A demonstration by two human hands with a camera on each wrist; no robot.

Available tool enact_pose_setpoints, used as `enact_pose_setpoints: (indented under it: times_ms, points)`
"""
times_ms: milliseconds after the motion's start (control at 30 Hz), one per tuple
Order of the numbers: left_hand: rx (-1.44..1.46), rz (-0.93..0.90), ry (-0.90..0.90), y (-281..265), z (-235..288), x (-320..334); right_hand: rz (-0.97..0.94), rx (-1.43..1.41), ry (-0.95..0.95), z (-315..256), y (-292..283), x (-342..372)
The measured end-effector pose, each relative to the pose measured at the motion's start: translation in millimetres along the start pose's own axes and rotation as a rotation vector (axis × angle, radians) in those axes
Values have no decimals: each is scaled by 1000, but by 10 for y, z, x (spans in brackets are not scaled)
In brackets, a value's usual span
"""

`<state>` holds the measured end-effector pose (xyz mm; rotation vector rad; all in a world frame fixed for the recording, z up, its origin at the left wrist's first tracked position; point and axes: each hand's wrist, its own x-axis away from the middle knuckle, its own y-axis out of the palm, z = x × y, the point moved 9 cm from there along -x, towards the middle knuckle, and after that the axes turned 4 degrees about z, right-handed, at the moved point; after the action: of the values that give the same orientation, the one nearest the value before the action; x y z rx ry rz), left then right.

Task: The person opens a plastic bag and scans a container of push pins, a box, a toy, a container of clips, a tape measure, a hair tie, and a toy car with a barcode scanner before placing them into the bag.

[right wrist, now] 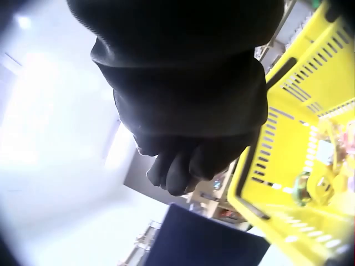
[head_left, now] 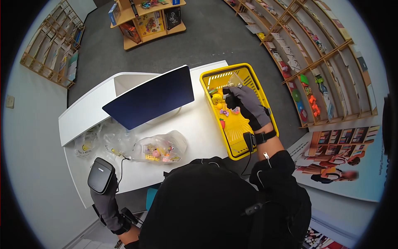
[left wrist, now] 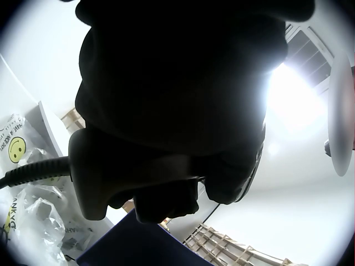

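Observation:
My gloved left hand (head_left: 106,203) grips a black, square-faced corded scanner (head_left: 100,175) near the front left of the white desk. The left wrist view shows the scanner mostly as a dark outline with a ribbed cable (left wrist: 39,172). Over the yellow basket (head_left: 232,154) reaches my gloved right hand (head_left: 251,106), its fingers bent above small toys. A clear packet (head_left: 235,79) shows right beside those fingers; I cannot tell whether they hold it. In the basket lie a yellow round toy (head_left: 216,98), a purple bow (head_left: 224,112) and a red piece (head_left: 223,123).
On the white desk (head_left: 199,137) stands a dark monitor (head_left: 153,97). In front of it lies a clear bag (head_left: 176,143) of colourful small toys, beside crumpled clear bags (head_left: 112,139) with smiley prints. Wooden shelves (head_left: 327,58) line the right wall; a display stand (head_left: 149,25) is at the back.

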<state>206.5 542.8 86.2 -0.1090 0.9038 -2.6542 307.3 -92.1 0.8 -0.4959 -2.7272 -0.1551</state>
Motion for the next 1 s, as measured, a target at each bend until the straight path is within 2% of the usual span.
enact_pose_setpoints:
  times_ms: [67, 100, 133, 233, 267, 367, 500, 600, 667, 733, 767, 867, 900, 1000]
  points:
    - [32, -25, 3, 64, 43, -17, -170, -137, 28, -249, 296, 432]
    - [46, -35, 3, 82, 72, -21, -171, -137, 26, -341, 378, 609]
    - [48, -30, 2, 92, 136, -17, -223, -102, -10, -454, 506, 785]
    - [34, -193, 50, 252, 448, 58, -348, -29, -78, -643, 867, 1169]
    - [33, -182, 43, 245, 443, 60, -382, 8, -88, -661, 975, 1252]
    - [44, -272, 344, 346, 637, 148, -464, 85, -108, -717, 1282, 1480]
    - [90, -256, 285, 306, 755, 232, -487, 199, -148, -759, 1605, 1681]
    - [38, -293, 286, 285, 775, 302, -532, 352, -746, -990, 1857, 1863]
    - [11, -304, 275, 256, 791, 344, -589, 366, -813, -966, 1973, 1895]
    - [-136, -325, 517, 267, 1021, 463, -667, 388, -948, -985, 2075, 1994]
    - [-214, -335, 635, 279, 1124, 544, -689, 388, -946, -981, 2119, 2017]
    - [-51, -334, 520, 186, 1249, 590, -619, 622, -1167, -1034, 2288, 2194]
    - [30, -335, 468, 146, 1242, 604, -646, 612, -1167, -1031, 2351, 2231]
    - [88, -314, 368, 141, 1017, 652, -550, 872, -1403, -991, 2507, 2430]
